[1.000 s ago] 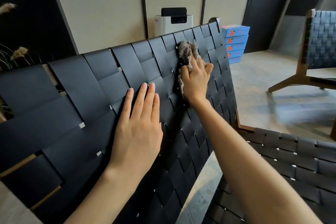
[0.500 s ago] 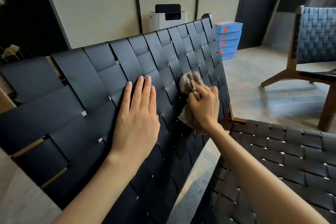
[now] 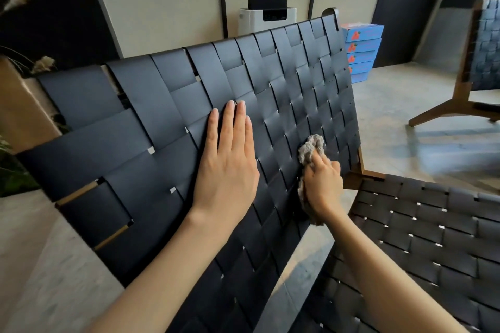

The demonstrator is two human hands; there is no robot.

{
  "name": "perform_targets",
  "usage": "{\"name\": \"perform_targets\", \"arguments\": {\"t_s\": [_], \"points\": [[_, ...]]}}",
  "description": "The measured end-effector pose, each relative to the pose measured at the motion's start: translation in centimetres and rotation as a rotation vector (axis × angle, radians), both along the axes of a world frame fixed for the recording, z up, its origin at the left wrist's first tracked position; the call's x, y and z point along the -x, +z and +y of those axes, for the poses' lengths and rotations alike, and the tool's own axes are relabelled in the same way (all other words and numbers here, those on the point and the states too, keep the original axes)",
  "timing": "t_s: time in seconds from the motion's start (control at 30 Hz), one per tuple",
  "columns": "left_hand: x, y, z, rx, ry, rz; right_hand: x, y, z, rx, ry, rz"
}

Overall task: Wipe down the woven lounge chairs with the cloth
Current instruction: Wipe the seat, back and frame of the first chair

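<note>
One left hand [image 3: 226, 167] on backrest [image 3: 140, 105], right hand [image 3: 322, 186] with cloth [image 3: 311, 146] near edge

The chair [image 3: 151, 127] fills the middle: black straps woven on a wooden frame, its backrest tilted, its seat at 4 o'clock. The cloth [image 3: 311, 147], grey, fluffy and bunched, presses on the backrest low down, near its 3 o'clock edge. A second chair [image 3: 485, 57] of like weave stands at 2 o'clock, well apart.

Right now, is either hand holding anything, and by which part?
The right hand grips the bunched grey cloth around its middle, against the chair back. The left hand holds nothing, lying flat on it.
</note>
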State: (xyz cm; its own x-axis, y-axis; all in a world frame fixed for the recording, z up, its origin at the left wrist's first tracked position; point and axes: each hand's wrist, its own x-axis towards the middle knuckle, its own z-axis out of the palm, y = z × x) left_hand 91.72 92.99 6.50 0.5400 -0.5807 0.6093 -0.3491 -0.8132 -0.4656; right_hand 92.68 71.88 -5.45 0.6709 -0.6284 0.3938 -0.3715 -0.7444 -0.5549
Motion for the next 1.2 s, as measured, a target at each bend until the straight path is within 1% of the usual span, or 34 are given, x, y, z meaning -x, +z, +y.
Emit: {"name": "perform_targets", "arguments": {"t_s": [0.07,0.2,0.23,0.3,0.4,0.5,0.57,0.63,0.7,0.73,0.77,0.8,0.87,0.9,0.97,1.0,1.07,1.1,1.17,1.2], "points": [[0.0,0.0,0.0,0.001,-0.001,0.018,1.1,0.8,-0.3,-0.026,0.024,0.026],[0.0,-0.2,0.3,0.014,-0.007,0.019,-0.8,7.8,-1.2,0.098,0.124,-0.18],[0.0,-0.1,0.3,0.017,-0.014,0.025,-2.0,9.6,-1.3,0.114,0.14,-0.181],[0.0,-0.1,0.3,0.014,-0.031,0.036,-4.3,11.2,-1.4,0.146,0.124,-0.099],[0.1,-0.3,0.4,0.007,-0.043,0.035,-5.5,9.0,-1.4,0.155,0.071,-0.07],[0.1,-0.5,0.4,-0.007,-0.037,0.025,-3.8,4.2,-1.7,0.143,-0.015,-0.019],[0.0,-0.4,0.3,-0.013,-0.026,0.017,-1.7,0.6,-2.0,0.108,-0.04,0.074],[-0.1,-0.4,0.4,-0.01,-0.019,0.015,1.0,-2.6,-2.5,0.105,-0.009,0.216],[0.4,0.1,0.6,-0.013,-0.024,0.02,3.6,-2.9,-2.8,0.065,0.031,0.322],[0.3,-0.1,0.5,-0.02,-0.02,0.021,4.0,-2.2,-3.0,0.038,0.047,0.316],[0.3,-0.2,0.4,-0.019,-0.024,0.022,3.9,-1.1,-3.1,0.032,0.056,0.269],[0.3,-0.2,0.4,-0.023,-0.025,0.028,3.6,0.6,-2.9,0.043,0.057,0.182],[0.3,-0.2,0.3,-0.031,-0.018,0.028,2.0,5.2,-1.5,0.091,0.082,-0.041],[0.3,-0.2,0.3,-0.027,-0.021,0.032,0.8,7.7,-0.5,0.123,0.122,-0.122],[0.2,-0.2,0.4,-0.01,-0.031,0.042,-2.3,11.4,1.9,0.123,0.204,-0.221],[0.2,-0.2,0.4,-0.005,-0.032,0.042,-3.7,12.3,3.1,0.068,0.229,-0.262],[0.2,-0.2,0.4,-0.003,-0.033,0.046,-5.5,11.9,4.9,-0.059,0.255,-0.385],[0.2,-0.3,0.4,-0.009,-0.03,0.047,-5.7,10.6,5.5,-0.082,0.258,-0.45],[0.1,-0.3,0.4,-0.024,-0.024,0.043,-5.0,7.5,5.5,-0.046,0.225,-0.526],[0.1,-0.3,0.5,-0.028,-0.017,0.044,-4.3,5.8,5.1,-0.034,0.206,-0.519]]}}
